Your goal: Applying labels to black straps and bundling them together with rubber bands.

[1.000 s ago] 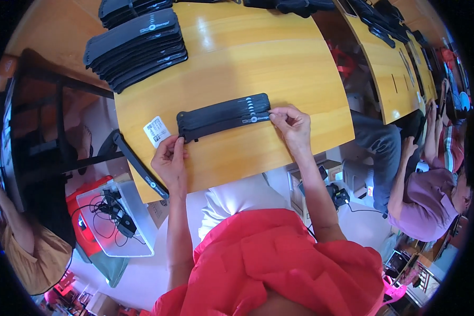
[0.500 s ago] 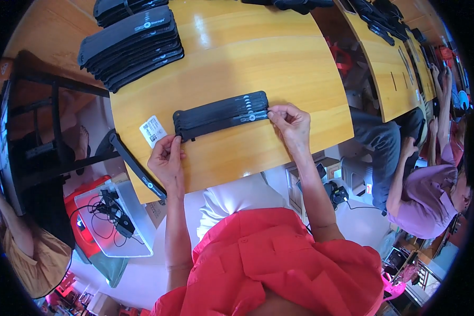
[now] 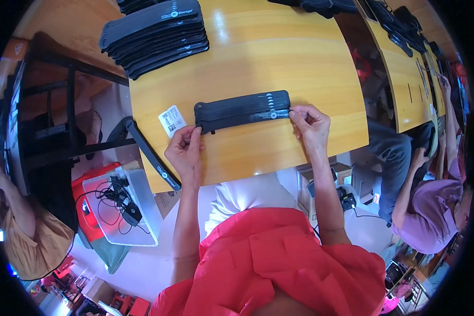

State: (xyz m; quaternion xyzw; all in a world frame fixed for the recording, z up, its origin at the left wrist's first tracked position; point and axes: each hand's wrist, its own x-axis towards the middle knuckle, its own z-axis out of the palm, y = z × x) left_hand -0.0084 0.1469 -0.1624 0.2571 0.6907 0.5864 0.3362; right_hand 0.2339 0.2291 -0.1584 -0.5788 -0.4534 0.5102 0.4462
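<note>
A small fanned stack of black storage straps [image 3: 237,107] lies across the wooden table [image 3: 300,63] in front of me, its strips overlapping like steps. My left hand [image 3: 185,155] pinches the nearest strap at its left end, thumb against fingers. At the other end, my right hand [image 3: 312,129] has thumb and fingers closed on the same strap's right corner. A white printed label [image 3: 171,121] lies flat just beyond my left fingers. One single black strap [image 3: 154,158] rests along the table's left edge, left of my left hand.
A tall pile of black straps [image 3: 152,42] stands at the far left, more behind it. Black items [image 3: 326,6] lie at the far edge. Below left is a clear plastic bin [image 3: 150,210] with black cables. People sit at both sides; a second table [image 3: 400,79] stands right.
The whole view has shifted, so the table and straps appear farther right. Both hands keep hold of the strap's ends, with little visible change against the stack.
</note>
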